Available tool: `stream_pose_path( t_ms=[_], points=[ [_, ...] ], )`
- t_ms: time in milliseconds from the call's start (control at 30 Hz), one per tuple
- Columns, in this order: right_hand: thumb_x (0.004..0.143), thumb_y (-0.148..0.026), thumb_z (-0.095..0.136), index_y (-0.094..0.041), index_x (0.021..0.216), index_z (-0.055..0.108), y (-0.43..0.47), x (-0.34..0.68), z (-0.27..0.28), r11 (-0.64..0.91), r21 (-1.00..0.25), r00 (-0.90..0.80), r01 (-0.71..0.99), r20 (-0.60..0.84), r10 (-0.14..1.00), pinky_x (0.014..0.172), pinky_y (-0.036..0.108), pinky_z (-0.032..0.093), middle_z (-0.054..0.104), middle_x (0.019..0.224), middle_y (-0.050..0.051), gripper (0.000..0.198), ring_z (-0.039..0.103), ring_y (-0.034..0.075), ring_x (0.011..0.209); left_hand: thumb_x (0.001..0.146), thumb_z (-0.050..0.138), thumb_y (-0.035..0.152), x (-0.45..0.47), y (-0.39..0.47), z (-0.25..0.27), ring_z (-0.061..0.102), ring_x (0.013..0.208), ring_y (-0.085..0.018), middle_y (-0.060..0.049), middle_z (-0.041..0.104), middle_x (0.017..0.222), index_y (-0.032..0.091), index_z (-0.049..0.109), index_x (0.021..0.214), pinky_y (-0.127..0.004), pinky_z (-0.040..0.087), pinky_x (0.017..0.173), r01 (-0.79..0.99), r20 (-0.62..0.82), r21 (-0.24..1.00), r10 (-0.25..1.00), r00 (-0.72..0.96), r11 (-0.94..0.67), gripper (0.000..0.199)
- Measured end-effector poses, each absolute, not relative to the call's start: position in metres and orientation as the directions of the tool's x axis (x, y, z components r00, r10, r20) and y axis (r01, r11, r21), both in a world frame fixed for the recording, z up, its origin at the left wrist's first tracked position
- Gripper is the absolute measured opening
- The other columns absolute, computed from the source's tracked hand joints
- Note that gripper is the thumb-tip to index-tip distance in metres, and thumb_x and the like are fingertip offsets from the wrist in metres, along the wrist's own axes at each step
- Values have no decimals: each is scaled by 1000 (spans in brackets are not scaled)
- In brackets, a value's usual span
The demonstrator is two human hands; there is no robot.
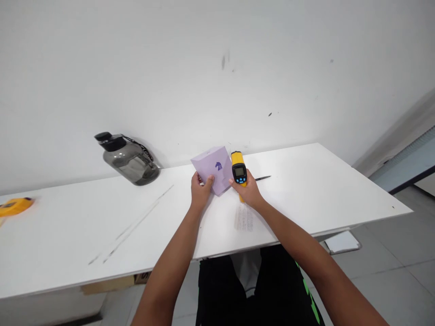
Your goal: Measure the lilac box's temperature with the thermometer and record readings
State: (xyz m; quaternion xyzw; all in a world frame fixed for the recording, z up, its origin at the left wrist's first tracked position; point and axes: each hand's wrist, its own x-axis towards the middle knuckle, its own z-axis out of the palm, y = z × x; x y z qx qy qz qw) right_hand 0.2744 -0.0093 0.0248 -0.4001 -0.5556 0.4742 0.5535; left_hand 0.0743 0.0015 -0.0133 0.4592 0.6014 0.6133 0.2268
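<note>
My left hand (201,189) is closed on a lilac paper box or bag (212,165) that bears a dark horse-head logo. Its thumb presses on the front face, and the fingers go behind. Wrapped round the handle of a yellow and black infrared thermometer (239,170) is my right hand (250,190), with the small screen and blue buttons facing me. The thermometer stands upright right beside the lilac paper item. A dark pen (263,178) lies on the white table just past my right hand, partly hidden by it.
A grey translucent water bottle (131,160) with a black lid stands at the back left, near the wall. An orange-yellow tool (16,206) lies at the far left of the white table (136,226). Below the right edge is a white, tray-like object (342,242).
</note>
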Motion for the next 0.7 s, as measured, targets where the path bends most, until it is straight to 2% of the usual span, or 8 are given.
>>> stream_pose_path(
  t_ms=[233, 700],
  points=[
    [64, -55, 85, -27, 83, 50, -9, 275, 24, 229, -970, -63, -84, 234, 970, 68, 32, 44, 52, 74, -6, 49, 50, 16, 71, 73, 78, 58, 74, 1, -13, 61, 96, -24, -11, 69, 117, 20, 65, 115, -39, 52, 84, 279, 293, 944, 834, -468, -175, 58],
    [66, -58, 83, -27, 83, 48, -10, 275, 25, 227, -972, -79, -59, 232, 970, 67, 32, 44, 52, 74, -6, 50, 49, 16, 71, 73, 80, 60, 74, 3, -17, 62, 99, -24, -10, 69, 115, 21, 65, 116, -38, 52, 87, 285, 315, 938, 827, -466, -196, 60]
  ],
)
